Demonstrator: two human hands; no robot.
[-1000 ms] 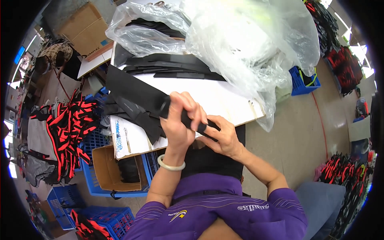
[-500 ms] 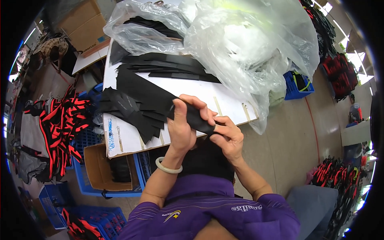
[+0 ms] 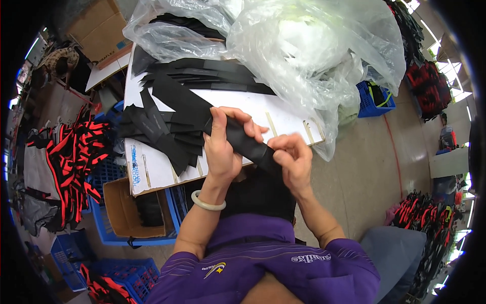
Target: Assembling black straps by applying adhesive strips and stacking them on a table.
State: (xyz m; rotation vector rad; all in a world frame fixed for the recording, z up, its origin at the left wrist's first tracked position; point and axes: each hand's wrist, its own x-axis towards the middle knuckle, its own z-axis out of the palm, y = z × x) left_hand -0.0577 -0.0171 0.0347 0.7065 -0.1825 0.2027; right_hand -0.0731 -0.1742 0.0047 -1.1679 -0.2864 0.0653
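Note:
A long black fabric strip (image 3: 185, 103) stretches from the far left of the white table (image 3: 246, 105) toward me. My left hand (image 3: 223, 152) is closed around it, thumb on one side and fingers wrapped over the other. At the near end of the strip, my right hand (image 3: 294, 159) pinches the edge between thumb and fingers. Left of the held strip lies a fanned heap of black fabric pieces (image 3: 158, 130). Behind it, several more black strips (image 3: 217, 76) are stacked crosswise on the table.
Clear plastic bags (image 3: 304, 55) cover the table's far side. Below its left edge, a cardboard box (image 3: 119, 210) sits in a blue crate (image 3: 104, 230). Red-and-black pieces (image 3: 73, 167) hang at the left. Another blue crate (image 3: 374, 101) stands right of the table; a person (image 3: 63, 61) is far left.
My right hand has shifted slightly up and its fingers have curled more tightly at the strip's end. My left hand keeps its hold, and the view has shifted a little.

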